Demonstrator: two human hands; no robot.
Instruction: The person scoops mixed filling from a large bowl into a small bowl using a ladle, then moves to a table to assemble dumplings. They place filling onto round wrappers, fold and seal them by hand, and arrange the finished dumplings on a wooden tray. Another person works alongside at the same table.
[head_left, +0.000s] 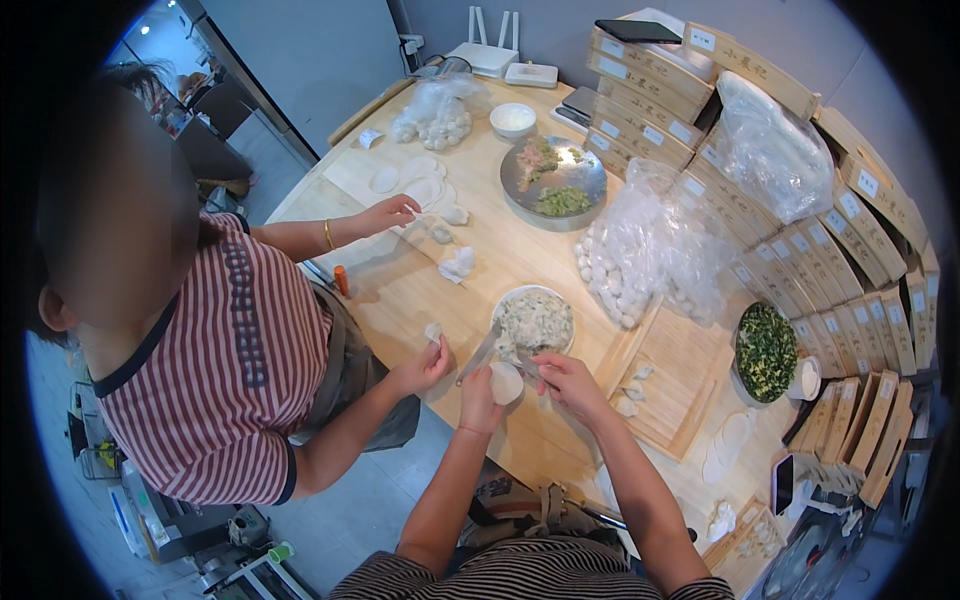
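Observation:
My left hand (480, 401) holds a round dough wrapper (507, 383) just in front of a bowl of pale, green-flecked filling (541, 319). In my right hand (568, 384) is a metal filling spatula (529, 366), its tip close to the wrapper and the bowl's near rim. A little filling shows above the wrapper, partly hidden by my fingers. Another flat metal spatula (480, 355) leans against the bowl's left side. To the right, several folded dumplings (634, 391) lie on a wooden tray (686, 375).
A co-worker's hand (424, 367) pinches dough at left; their other reaches over loose wrappers (424, 184). Behind are a metal plate of fillings (553, 180) and a plastic bag of white balls (622, 262). Chopped greens (766, 352) and stacked wooden boxes (810, 262) stand right.

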